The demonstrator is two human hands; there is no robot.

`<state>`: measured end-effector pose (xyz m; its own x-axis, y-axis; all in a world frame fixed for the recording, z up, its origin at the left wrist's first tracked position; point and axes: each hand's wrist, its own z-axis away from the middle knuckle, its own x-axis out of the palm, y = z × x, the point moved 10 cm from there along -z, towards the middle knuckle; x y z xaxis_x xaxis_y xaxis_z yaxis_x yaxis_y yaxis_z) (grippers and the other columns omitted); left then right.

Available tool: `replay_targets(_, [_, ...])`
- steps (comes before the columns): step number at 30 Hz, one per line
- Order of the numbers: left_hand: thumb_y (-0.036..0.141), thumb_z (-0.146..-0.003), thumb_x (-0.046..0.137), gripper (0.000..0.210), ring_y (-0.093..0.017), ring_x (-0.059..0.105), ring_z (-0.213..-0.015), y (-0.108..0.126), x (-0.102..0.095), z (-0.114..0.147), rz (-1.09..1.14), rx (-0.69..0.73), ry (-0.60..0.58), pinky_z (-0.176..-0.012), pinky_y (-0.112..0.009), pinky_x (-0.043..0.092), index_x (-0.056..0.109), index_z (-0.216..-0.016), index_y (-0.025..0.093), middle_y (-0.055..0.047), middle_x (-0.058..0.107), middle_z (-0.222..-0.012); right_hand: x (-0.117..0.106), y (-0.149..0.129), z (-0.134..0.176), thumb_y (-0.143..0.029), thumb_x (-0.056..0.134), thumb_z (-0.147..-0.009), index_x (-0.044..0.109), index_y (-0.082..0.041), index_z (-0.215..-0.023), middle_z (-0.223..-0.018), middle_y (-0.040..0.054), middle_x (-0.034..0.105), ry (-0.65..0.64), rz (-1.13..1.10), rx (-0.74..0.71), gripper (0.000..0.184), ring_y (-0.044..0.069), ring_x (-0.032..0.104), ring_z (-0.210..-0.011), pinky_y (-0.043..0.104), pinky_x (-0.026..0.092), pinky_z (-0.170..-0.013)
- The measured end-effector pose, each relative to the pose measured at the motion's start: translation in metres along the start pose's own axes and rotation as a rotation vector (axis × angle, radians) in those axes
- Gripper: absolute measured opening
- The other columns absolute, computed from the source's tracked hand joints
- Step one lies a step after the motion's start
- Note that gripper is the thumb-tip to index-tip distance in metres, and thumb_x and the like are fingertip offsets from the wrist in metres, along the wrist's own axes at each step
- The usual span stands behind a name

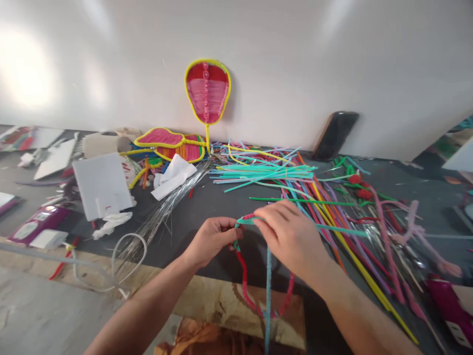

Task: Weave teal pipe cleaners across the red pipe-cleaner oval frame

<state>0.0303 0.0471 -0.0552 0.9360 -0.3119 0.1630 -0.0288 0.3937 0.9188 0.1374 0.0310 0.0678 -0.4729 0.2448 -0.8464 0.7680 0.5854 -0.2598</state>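
Object: red loop (244,281), apparently of fuzzy pipe-cleaner stem, bound with teal stem (247,221) near its top. It hangs below both hands at the front edge of the dark table (192,209), free of the surface.

Left hand (213,240): thumb and index finger pinched together on the teal-bound part of the loop. Right hand (293,239): thumb and fingertips closed on the teal stem, just beside the left-hand grip. A pale blue strand (268,296) hangs below the right hand; blur and overlap hide whether it joins the loop or is the tail of another stem.

Handling (judged): very light; soft pile over a thin, bendable core, so it should keep a bend yet deform under a hard squeeze. Slip unlikely, since the fuzz grips. Best hold: the bound part, pinched close to the wrap; the bare red curve would probably sway or kink. Cut ends may prick.

Nearby: bundle of turquoise stems (266,172) behind the hands.
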Motion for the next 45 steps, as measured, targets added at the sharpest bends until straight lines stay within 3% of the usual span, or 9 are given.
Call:
replay_targets(4, [0.033,-0.072,0.066,0.02,-0.007,0.048,-0.056,-0.001,0.001,0.001,-0.069,-0.019,-0.007,-0.051,-0.018,0.04,0.068,-0.075,0.013,-0.001,0.062,-0.072,0.014,0.032,0.0,-0.031,0.058,-0.085,0.061,-0.016,-0.107,-0.098,0.0089,0.068,-0.163,0.011,0.087,0.027,0.023,0.058,-0.095,0.037,0.046,-0.083])
replay_targets(10, [0.033,-0.073,0.064,0.023,-0.007,0.049,-0.056,-0.005,0.002,0.002,-0.156,-0.037,-0.043,-0.052,-0.018,0.038,0.069,-0.086,0.014,-0.002,0.064,-0.074,0.035,0.04,0.006,-0.031,0.06,-0.084,0.064,-0.019,-0.098,-0.095,0.0043,0.069,-0.289,0.005,0.114,0.019,0.022,0.06,-0.092,0.037,0.044,-0.083])
replay_targets(15, [0.026,-0.072,0.062,0.026,-0.007,0.046,-0.055,0.001,0.0,0.002,-0.276,0.023,-0.034,-0.052,-0.018,0.035,0.068,-0.094,0.013,0.002,0.057,-0.063,0.033,0.04,0.006,-0.03,0.061,-0.083,0.063,-0.02,-0.095,-0.092,0.0034,0.07,-0.302,0.0,0.123,0.016,0.021,0.06,-0.091,0.035,0.042,-0.082])
replay_targets(19, [0.02,-0.069,0.061,0.034,-0.009,0.049,-0.06,0.004,0.006,0.005,-0.317,0.037,-0.096,-0.056,-0.019,0.037,0.066,-0.102,0.016,0.002,0.06,-0.069,0.031,0.04,0.007,-0.029,0.062,-0.082,0.063,-0.02,-0.095,-0.092,0.0038,0.069,-0.297,0.016,0.122,0.015,0.021,0.06,-0.091,0.034,0.041,-0.082])
replay_targets(28, [0.027,-0.073,0.065,0.043,-0.016,0.058,-0.078,0.009,0.02,0.01,-0.115,-0.01,-0.294,-0.071,-0.025,0.045,0.062,-0.115,0.017,-0.005,0.067,-0.089,0.029,0.045,0.006,-0.03,0.062,-0.083,0.063,-0.021,-0.095,-0.092,0.0024,0.069,-0.33,-0.004,0.137,0.015,0.021,0.061,-0.09,0.034,0.042,-0.08])
replay_targets(40, [0.028,-0.073,0.068,0.037,-0.014,0.056,-0.079,0.013,0.019,0.011,-0.126,0.023,-0.263,-0.073,-0.024,0.043,0.061,-0.107,0.016,-0.005,0.064,-0.09,0.025,0.039,0.005,-0.028,0.062,-0.082,0.063,-0.021,-0.093,-0.089,0.0027,0.069,-0.3,-0.013,0.128,0.014,0.02,0.06,-0.089,0.034,0.041,-0.081])
replay_targets(45, [0.045,-0.078,0.059,0.035,-0.012,0.055,-0.067,0.012,0.014,0.005,-0.089,0.065,-0.157,-0.064,-0.022,0.043,0.063,-0.09,0.012,-0.005,0.063,-0.074,0.032,0.02,0.006,-0.028,0.061,-0.083,0.063,-0.02,-0.091,-0.086,0.0046,0.069,-0.287,0.006,0.083,0.012,0.021,0.059,-0.088,0.035,0.041,-0.081])
